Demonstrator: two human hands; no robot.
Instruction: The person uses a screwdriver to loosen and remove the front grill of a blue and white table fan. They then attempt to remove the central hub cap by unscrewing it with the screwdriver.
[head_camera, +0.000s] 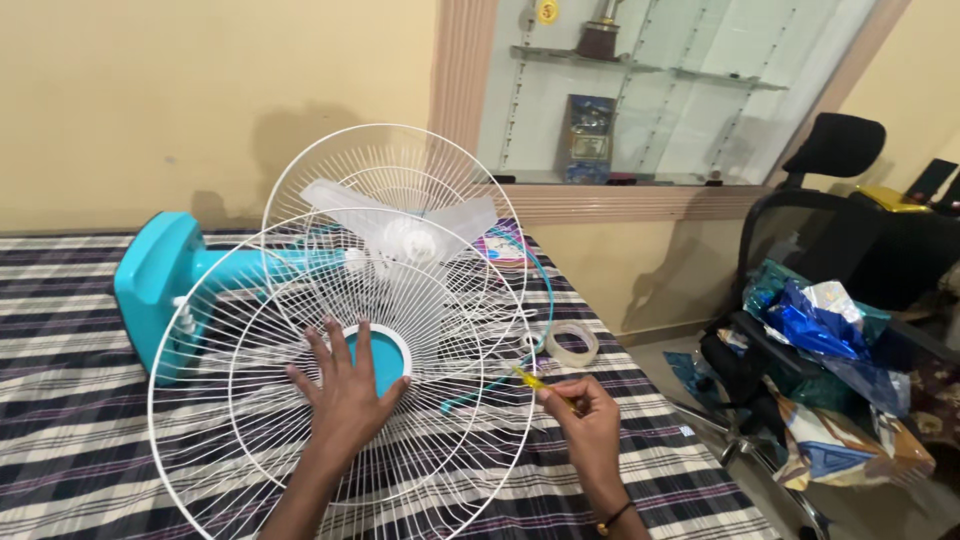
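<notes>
A teal and white table fan (165, 285) lies on its side on a checked black and white cloth. Its white wire front guard (250, 330), with a teal round centre cap (390, 355), leans over the clear blades (400, 225) and the rear guard (390, 155). My left hand (345, 385) lies flat on the front guard, fingers spread, just left of the cap. My right hand (585, 420) grips a small yellow-handled screwdriver (535, 382) with its tip at the guard's right rim.
A roll of clear tape (572, 343) lies on the cloth beyond my right hand, next to the fan's teal cord (545, 290). To the right stands a black office chair (830, 200) piled with blue and shiny bags (825, 325). Wall shelves hang behind.
</notes>
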